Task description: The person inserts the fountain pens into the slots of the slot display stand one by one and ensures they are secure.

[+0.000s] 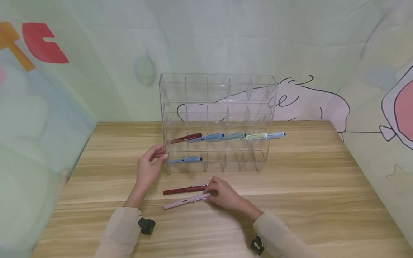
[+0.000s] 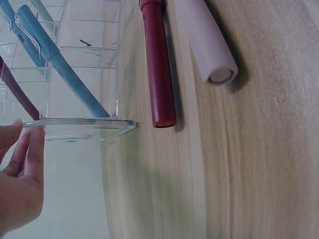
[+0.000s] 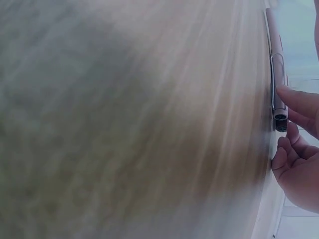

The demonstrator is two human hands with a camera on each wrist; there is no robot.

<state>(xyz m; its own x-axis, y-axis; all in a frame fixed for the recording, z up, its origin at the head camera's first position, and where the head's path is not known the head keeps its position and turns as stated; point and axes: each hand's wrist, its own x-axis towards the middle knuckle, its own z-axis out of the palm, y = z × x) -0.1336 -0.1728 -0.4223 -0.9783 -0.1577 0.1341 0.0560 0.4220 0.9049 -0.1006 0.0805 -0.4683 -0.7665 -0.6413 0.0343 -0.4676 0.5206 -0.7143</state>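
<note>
A clear acrylic pen rack (image 1: pixel 217 165) stands on the table. My left hand (image 1: pixel 150 168) pinches the front edge of its left side panel between thumb and fingers, as the left wrist view (image 2: pixel 22 184) of that hand also shows. In front of the rack, a dark red pen (image 1: pixel 184 190) and a pale pink pen (image 1: pixel 180 203) lie side by side on the wood. My right hand (image 1: pixel 226 195) has its thumb and fingers around the cap end of the pink pen, close beside the dark red pen's cap. In the right wrist view the thumb touches the pink pen (image 3: pixel 278 79).
On the rack's third tier rest a dark red pen (image 1: pixel 187 138), a blue pen (image 1: pixel 213 137), a grey-green pen (image 1: pixel 235 136), a pale yellow-green pen (image 1: pixel 256 137) and a light blue pen (image 1: pixel 276 135). The bottom tier holds a blue pen (image 1: pixel 185 160). Behind stands a printed cloth backdrop (image 1: pixel 113 71).
</note>
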